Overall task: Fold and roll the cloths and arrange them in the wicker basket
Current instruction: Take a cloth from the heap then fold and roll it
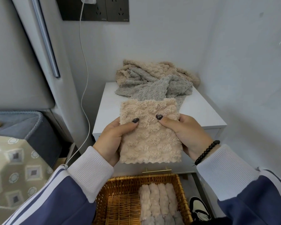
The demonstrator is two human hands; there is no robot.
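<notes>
I hold a folded beige fluffy cloth (150, 135) in the air above the front of a white nightstand (206, 109). My left hand (113, 140) grips its left edge, thumb on top. My right hand (188, 135) grips the right edge the same way. Below, the wicker basket (120, 207) holds several rolled cloths (159, 202), beige ones behind and grey ones in front, packed along its right side. A loose pile of beige and grey cloths (154, 80) lies at the back of the nightstand.
A bed with a patterned cover (15, 172) stands at the left. A white charging cable (84, 88) hangs from the wall socket down past the nightstand. A shoe (199, 210) lies on the floor right of the basket. The wall is close on the right.
</notes>
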